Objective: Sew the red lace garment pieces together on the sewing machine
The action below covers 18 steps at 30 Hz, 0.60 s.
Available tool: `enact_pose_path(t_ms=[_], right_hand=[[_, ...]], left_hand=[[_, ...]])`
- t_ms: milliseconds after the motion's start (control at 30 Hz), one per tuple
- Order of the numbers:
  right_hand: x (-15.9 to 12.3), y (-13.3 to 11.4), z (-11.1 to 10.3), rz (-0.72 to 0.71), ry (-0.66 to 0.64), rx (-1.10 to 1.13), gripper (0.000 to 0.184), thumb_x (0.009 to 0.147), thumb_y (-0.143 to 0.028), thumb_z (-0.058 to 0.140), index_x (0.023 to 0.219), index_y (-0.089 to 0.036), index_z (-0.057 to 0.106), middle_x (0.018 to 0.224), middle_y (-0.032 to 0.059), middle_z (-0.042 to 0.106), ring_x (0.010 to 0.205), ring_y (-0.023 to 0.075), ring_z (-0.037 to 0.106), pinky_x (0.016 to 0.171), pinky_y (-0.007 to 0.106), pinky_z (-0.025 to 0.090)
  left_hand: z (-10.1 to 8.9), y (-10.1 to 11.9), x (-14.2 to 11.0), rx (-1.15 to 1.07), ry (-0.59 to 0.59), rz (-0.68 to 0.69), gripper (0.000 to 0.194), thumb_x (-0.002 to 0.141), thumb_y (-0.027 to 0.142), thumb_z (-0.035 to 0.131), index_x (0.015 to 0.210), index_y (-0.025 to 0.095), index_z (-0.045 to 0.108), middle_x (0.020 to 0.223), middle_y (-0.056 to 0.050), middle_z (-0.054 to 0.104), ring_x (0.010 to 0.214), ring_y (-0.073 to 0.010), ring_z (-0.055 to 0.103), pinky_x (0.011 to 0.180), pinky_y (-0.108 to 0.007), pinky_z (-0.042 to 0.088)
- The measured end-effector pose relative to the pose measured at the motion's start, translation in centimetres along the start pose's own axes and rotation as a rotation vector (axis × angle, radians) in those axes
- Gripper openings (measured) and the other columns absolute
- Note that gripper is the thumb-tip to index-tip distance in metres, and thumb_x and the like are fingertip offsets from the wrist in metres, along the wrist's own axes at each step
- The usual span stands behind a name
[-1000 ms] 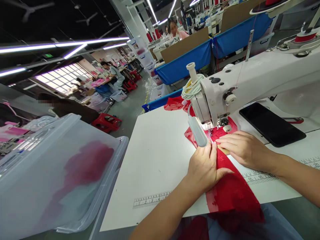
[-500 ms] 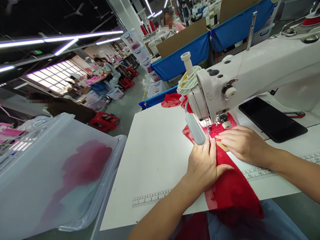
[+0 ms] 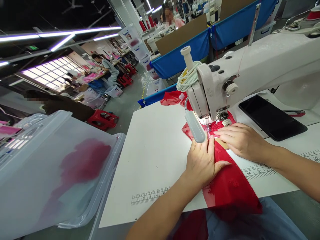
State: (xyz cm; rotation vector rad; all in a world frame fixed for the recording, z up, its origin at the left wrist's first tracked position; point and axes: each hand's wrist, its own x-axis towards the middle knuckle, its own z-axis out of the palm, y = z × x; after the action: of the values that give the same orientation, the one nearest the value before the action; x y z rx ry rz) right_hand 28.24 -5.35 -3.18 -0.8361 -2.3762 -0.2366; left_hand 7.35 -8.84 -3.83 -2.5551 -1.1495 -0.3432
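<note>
Red embroidered fabric (image 3: 232, 186) runs from under the presser foot of a white sewing machine (image 3: 260, 66) to the table's front edge and hangs over it. My left hand (image 3: 201, 163) lies flat on the fabric, fingers stretched toward the needle, thumb spread to the right. A grey lamp head (image 3: 195, 126) partly covers its fingertips. Just right of the needle, my right hand (image 3: 241, 140) has its fingers closed on the fabric's edge. The needle area is partly hidden by the lamp and the machine head.
A black phone (image 3: 272, 116) lies on the machine bed, with a red-handled tool (image 3: 295, 113) behind it. Printed rulers mark the white table (image 3: 142, 150). At left stands a translucent bin (image 3: 62, 166) with red cloth inside. Several people sit at work in the background.
The whole view has shifted slightly. Both hands keep nearly the same place on the fabric beside the needle.
</note>
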Motion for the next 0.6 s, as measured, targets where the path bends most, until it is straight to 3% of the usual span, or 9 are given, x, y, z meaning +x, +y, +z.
enact_pose_path(t_ms=[600], right_hand=[[0.00,0.19,0.06,0.006,-0.040,0.026,0.025,0.096,-0.011,0.046,0.096,-0.015,0.072,0.108,0.0105,0.077,0.101,0.0241,0.072,0.083,0.039,0.053]], left_hand=[[-0.57,0.48,0.00,-0.004,-0.032,0.024,0.079,0.098,0.065,0.038,0.137,-0.002,0.053,0.136,-0.027,0.059,0.125,-0.0361,0.058,0.107,-0.049,0.046]])
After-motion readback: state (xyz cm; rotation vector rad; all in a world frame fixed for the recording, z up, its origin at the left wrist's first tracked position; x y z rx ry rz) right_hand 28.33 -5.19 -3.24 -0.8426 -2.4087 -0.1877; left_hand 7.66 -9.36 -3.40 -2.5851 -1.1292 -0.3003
